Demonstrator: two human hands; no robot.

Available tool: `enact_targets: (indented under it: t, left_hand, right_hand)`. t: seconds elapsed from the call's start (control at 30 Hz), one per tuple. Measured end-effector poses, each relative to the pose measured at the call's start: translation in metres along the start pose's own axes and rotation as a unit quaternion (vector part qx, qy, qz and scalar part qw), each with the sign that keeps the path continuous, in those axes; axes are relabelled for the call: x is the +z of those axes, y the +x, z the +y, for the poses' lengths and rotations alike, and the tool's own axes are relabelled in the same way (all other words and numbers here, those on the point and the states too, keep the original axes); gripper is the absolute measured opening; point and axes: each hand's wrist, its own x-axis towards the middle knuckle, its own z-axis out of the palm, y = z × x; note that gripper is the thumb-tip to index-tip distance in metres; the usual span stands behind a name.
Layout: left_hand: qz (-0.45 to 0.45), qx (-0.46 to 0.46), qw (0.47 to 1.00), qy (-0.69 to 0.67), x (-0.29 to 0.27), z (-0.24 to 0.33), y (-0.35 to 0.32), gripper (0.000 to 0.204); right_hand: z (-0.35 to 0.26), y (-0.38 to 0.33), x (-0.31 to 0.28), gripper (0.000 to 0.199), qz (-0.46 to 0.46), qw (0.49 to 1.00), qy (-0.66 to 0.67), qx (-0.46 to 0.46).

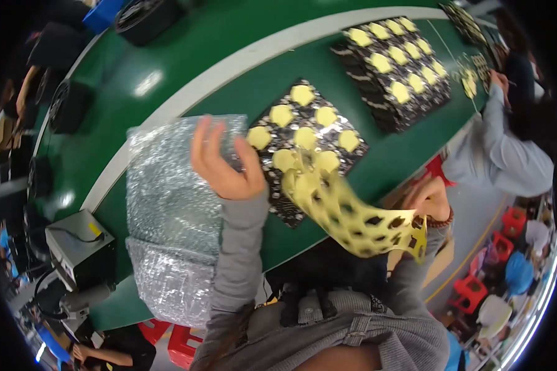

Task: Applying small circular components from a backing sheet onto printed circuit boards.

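My left hand (226, 170) is raised with its fingers apart, over the right edge of a clear bubble-wrap sheet (170, 173). At the right, my right hand (428, 198) grips one end of a limp yellow sheet (340, 213) full of cut-out holes. That sheet is smeared by motion and curves down and leftward, its far end over the near corner of a dark speckled block (286, 210). Rows of yellow rounded pieces (304, 137) lie on the block's top. The sheet hides part of the block, so I cannot tell whether it touches the block.
Farther right stands a taller dark stack (368, 99) topped with similar yellow pieces. A co-worker's arm (495, 130) reaches in at the far right near yellow scraps (470, 83). A pale curved strip (247, 52) crosses the green table. A metal-cased device (77, 238) stands at left.
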Motion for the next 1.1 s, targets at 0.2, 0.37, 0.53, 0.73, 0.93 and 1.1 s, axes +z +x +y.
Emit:
enact_targets:
  t: [0.2, 0.37, 0.53, 0.73, 0.93, 1.1]
  left_hand:
    - [-0.087, -0.023, 0.989, 0.113, 0.021, 0.001, -0.003, 0.031]
    - [-0.079, -0.024, 0.971, 0.223, -0.005, -0.018, 0.004, 0.033]
    - [-0.107, -0.033, 0.966, 0.231, 0.029, -0.009, -0.004, 0.032]
    - [-0.129, -0.044, 0.959, 0.249, 0.019, -0.007, -0.004, 0.032]
    - [-0.112, -0.019, 0.953, 0.281, 0.013, -0.014, 0.0, 0.033]
    - [-0.088, 0.011, 0.966, 0.244, 0.024, -0.011, 0.008, 0.035]
  right_hand:
    - [0.219, -0.313, -0.141, 0.014, 0.492, 0.823, 0.092, 0.27]
    - [0.36, -0.292, -0.139, 0.049, -0.08, 0.511, -0.49, 0.702]
    - [0.384, -0.32, -0.19, 0.052, 0.066, 0.545, -0.605, 0.577]
    - [0.401, -0.195, -0.24, 0.051, 0.159, 0.651, -0.414, 0.616]
    - [0.423, -0.149, -0.133, 0.051, 0.231, 0.702, -0.131, 0.661]
    - [0.46, -0.215, -0.16, 0.047, 0.25, 0.729, -0.25, 0.587]
